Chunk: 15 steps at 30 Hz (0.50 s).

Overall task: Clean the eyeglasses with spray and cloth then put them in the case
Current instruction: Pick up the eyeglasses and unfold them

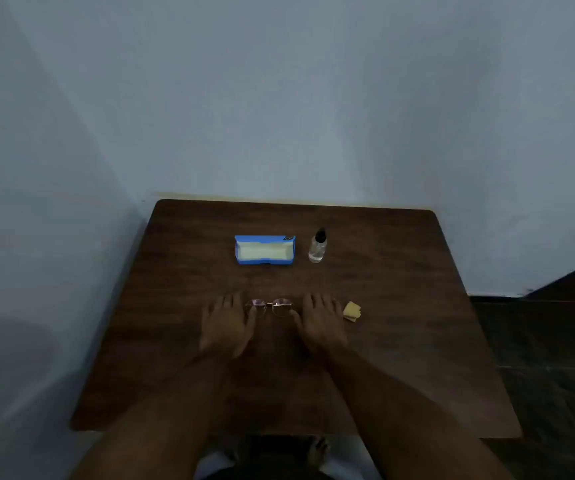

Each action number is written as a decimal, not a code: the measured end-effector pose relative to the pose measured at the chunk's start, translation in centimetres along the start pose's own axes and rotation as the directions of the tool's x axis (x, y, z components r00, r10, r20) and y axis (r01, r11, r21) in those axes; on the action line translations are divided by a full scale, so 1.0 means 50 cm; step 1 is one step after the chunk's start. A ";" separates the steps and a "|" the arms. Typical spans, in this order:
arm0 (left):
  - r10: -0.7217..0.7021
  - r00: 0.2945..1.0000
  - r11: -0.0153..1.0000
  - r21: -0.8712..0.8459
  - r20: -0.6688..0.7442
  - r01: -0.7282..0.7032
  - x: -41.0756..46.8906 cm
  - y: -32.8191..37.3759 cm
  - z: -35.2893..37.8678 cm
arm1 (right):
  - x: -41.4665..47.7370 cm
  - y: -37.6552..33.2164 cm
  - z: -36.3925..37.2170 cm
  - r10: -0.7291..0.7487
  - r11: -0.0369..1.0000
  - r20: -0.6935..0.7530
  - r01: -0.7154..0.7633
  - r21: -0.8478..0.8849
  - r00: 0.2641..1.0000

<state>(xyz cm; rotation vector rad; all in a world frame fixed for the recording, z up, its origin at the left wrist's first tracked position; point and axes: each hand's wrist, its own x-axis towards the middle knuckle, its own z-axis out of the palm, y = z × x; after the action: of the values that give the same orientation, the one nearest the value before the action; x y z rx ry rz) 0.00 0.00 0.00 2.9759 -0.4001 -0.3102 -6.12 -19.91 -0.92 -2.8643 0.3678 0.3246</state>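
Note:
Round thin-rimmed eyeglasses [272, 306] lie on the dark wooden table [400, 341], lenses facing away from me. My left hand [226, 325] rests flat just left of them, its fingers spread and its thumb near the left lens. My right hand [320, 323] lies flat just right of them, thumb near the right lens. Neither hand holds anything. A folded yellow cloth [352, 311] sits right of my right hand. Farther back, a blue case [264, 250] lies open with a pale lining. A small clear spray bottle [317, 246] with a black cap stands to the right of the case.
The table stands against a pale blue wall at the back and left. Dark floor tiles [538, 341] lie to the right. My bare foot [317, 452] shows below the table's near edge.

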 end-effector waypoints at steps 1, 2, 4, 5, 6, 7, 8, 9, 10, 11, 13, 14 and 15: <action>-0.057 0.998 0.998 -0.040 -0.017 0.056 0.007 0.000 0.003 | 0.009 -0.005 0.002 0.011 1.000 -0.005 -0.011 0.004 1.000; -0.119 0.993 0.988 -0.100 -0.008 0.118 0.014 0.002 0.004 | 0.017 -0.011 0.002 0.039 0.999 -0.009 -0.039 0.031 0.999; -0.228 0.971 0.952 -0.194 0.068 0.237 0.030 0.006 0.009 | 0.038 -0.022 0.000 0.107 0.989 0.025 -0.109 0.102 0.994; -0.275 0.955 0.921 -0.252 0.116 0.296 0.039 0.009 0.016 | 0.048 -0.029 -0.002 0.139 0.980 0.048 -0.144 0.139 0.989; -0.312 0.936 0.887 -0.303 0.162 0.348 0.044 0.013 0.019 | 0.055 -0.033 -0.002 0.158 0.972 0.059 -0.165 0.166 0.986; -0.337 0.926 0.860 -0.346 0.169 0.376 0.051 0.013 0.025 | 0.062 -0.035 -0.003 0.175 0.967 0.061 -0.183 0.176 0.983; -0.355 0.916 0.836 -0.375 0.186 0.401 0.054 0.014 0.026 | 0.069 -0.035 -0.002 0.184 0.964 0.063 -0.192 0.184 0.981; -0.366 0.912 0.817 -0.405 0.187 0.411 0.060 0.013 0.033 | 0.074 -0.035 0.000 0.189 0.960 0.070 -0.200 0.196 0.979; -0.379 0.904 0.797 -0.428 0.196 0.426 0.063 0.012 0.035 | 0.078 -0.034 0.003 0.193 0.953 0.080 -0.206 0.220 0.978; -0.392 0.898 0.781 -0.443 0.201 0.440 0.066 0.011 0.040 | 0.081 -0.033 0.006 0.199 0.943 0.096 -0.218 0.251 0.975; -0.413 0.883 0.743 -0.477 0.224 0.469 0.071 0.006 0.047 | 0.086 -0.030 0.011 0.211 0.920 0.123 -0.239 0.310 0.970; -0.414 0.878 0.724 -0.499 0.239 0.477 0.074 0.002 0.049 | 0.089 -0.029 0.013 0.222 0.908 0.130 -0.253 0.333 0.966; -0.406 0.880 0.706 -0.527 0.247 0.473 0.078 -0.003 0.052 | 0.091 -0.029 0.013 0.236 0.896 0.136 -0.270 0.354 0.962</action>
<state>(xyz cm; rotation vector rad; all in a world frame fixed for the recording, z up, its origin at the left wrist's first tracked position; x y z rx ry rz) 3.14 -1.18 -3.25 2.4025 0.3681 -0.5369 -1.53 -19.39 -2.36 -2.4245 0.7078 0.3829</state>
